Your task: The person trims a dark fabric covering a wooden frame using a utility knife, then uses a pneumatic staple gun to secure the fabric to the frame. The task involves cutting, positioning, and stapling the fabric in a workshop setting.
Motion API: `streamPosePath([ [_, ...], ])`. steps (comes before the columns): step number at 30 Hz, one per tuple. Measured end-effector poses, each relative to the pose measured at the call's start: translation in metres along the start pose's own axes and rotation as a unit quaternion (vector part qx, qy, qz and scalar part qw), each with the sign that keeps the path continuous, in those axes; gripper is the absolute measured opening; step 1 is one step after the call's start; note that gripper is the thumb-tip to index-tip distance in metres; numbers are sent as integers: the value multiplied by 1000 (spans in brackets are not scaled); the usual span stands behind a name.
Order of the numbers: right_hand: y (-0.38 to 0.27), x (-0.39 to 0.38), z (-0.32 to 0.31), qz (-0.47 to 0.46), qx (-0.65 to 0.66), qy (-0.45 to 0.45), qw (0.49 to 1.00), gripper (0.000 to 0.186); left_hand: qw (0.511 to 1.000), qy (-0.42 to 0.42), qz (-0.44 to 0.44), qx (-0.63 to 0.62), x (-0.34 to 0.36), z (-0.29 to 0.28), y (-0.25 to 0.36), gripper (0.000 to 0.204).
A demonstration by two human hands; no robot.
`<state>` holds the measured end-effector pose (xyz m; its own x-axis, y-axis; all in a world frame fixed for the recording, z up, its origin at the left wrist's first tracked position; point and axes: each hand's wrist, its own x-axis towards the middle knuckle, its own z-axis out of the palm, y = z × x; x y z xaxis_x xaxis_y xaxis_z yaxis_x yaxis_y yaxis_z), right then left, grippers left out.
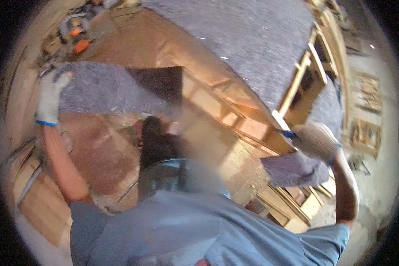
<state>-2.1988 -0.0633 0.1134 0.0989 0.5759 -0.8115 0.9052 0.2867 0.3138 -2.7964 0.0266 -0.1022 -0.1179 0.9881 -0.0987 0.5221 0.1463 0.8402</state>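
My left hand (53,95), in a pale work glove with a blue cuff edge, grips the left end of a cut piece of grey felt (119,86). The piece stretches out to the right, its right end in dark shade. At the right, my gloved right hand (315,141) is closed around a tool with a blue part (289,133) and a dark tip; its kind is too blurred to make out. Below that hand a smaller grey felt flap (292,170) hangs over a wooden frame (246,117). A large grey felt sheet (257,40) covers the far side of the frame.
An orange and grey power tool (77,37) lies at the far left among other items. Wooden slats (297,82) stick up beside the felt sheet. Small wooden frames (365,137) lie on the floor at the right. Wooden boards (42,204) stand near my left side.
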Motion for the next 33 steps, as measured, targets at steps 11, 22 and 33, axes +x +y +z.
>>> streamPosePath([
  [11, -47, 53, 8, -87, 543, 35, 834, 17, 934, -23, -283, 218, -128, -63, -170, 52],
  [22, -125, 79, -125, -59, 636, 57, 767, 17, 830, 156, -452, 286, -186, -187, -358, 41],
  [33, -128, 115, -213, -49, 787, 132, 601, 44, 891, -61, -332, -304, 110, 66, -215, 36],
])
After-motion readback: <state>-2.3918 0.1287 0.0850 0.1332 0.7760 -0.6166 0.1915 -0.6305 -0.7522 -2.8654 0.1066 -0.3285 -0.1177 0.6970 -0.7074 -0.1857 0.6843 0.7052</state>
